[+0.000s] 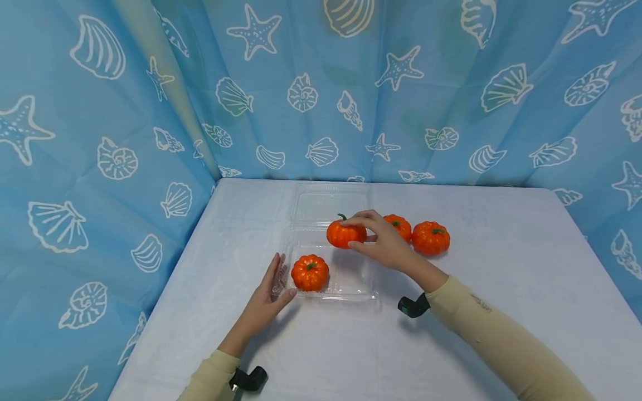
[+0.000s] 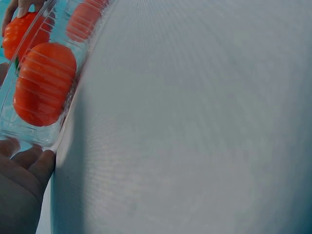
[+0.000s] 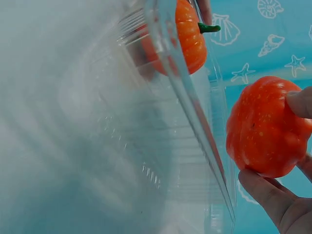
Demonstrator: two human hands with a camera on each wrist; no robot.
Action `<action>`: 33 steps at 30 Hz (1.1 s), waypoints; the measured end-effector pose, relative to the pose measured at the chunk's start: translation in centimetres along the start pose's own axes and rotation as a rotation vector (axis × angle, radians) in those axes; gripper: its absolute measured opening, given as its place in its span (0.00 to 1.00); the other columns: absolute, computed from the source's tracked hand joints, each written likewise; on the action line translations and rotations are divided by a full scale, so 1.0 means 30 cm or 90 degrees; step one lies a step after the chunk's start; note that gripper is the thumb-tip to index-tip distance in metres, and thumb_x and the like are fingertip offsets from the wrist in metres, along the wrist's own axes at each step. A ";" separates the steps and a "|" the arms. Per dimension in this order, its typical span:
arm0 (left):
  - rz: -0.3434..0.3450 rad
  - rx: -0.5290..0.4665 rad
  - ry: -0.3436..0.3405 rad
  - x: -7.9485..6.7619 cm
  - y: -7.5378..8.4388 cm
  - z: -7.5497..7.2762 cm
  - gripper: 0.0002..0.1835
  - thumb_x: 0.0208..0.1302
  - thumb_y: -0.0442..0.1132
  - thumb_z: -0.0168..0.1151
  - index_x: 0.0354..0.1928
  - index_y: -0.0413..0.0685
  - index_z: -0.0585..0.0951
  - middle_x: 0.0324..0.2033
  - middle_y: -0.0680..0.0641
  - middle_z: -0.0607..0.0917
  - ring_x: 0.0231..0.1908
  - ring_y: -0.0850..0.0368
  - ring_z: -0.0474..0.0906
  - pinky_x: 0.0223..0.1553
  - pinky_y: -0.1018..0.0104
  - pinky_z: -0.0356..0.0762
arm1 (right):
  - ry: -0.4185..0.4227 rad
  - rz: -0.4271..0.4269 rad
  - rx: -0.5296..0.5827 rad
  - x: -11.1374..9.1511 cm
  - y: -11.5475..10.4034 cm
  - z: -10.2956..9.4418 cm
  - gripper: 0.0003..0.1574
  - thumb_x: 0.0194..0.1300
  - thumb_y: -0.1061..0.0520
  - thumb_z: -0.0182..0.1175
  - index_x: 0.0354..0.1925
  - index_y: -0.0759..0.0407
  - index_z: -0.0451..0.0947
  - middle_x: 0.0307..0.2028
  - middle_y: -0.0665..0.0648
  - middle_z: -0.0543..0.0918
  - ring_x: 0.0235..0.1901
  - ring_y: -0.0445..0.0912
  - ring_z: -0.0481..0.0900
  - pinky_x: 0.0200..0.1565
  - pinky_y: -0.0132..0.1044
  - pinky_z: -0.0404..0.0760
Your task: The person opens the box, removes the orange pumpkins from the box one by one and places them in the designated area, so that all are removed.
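My right hand (image 1: 383, 242) grips a small orange toy pumpkin (image 1: 346, 234) with a green stem, held above the back right part of a clear plastic clamshell box (image 1: 351, 281). In the right wrist view, thumb and fingers pinch this pumpkin (image 3: 265, 126) beside the box wall. A second pumpkin (image 1: 310, 273) sits inside the box at the front left. My left hand (image 1: 266, 303), fingers extended, rests against the box's left side and front corner. The left wrist view shows the left hand (image 2: 24, 170) at the box's end, with the second pumpkin (image 2: 46, 85) behind the clear wall.
Two more pumpkins stand on the white table (image 1: 501, 278) right of the box: one (image 1: 398, 224) partly behind the right hand, another (image 1: 430, 238) farther right. The box's clear lid (image 1: 331, 203) lies folded back. A blue shell-patterned curtain (image 1: 301, 111) hangs behind and along the left.
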State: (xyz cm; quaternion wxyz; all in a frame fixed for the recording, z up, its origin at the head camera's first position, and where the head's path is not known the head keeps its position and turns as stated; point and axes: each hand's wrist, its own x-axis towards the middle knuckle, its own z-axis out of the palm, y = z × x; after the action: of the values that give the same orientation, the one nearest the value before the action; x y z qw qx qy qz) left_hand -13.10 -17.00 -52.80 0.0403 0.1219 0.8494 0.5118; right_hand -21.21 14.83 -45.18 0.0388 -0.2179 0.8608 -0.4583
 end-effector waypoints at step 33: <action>-0.006 0.015 0.000 -0.004 0.005 0.001 0.51 0.69 0.48 0.67 0.83 0.54 0.44 0.79 0.53 0.55 0.78 0.51 0.51 0.74 0.44 0.50 | 0.096 -0.019 -0.050 -0.191 0.073 -0.122 0.26 0.65 0.54 0.71 0.61 0.47 0.79 0.65 0.56 0.70 0.65 0.57 0.69 0.55 0.57 0.81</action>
State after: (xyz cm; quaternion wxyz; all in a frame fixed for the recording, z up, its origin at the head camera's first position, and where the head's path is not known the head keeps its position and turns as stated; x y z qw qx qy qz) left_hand -12.94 -16.93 -52.68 0.0410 0.1180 0.8560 0.5016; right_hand -17.76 21.06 -45.59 -0.0412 -0.1969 0.8753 -0.4397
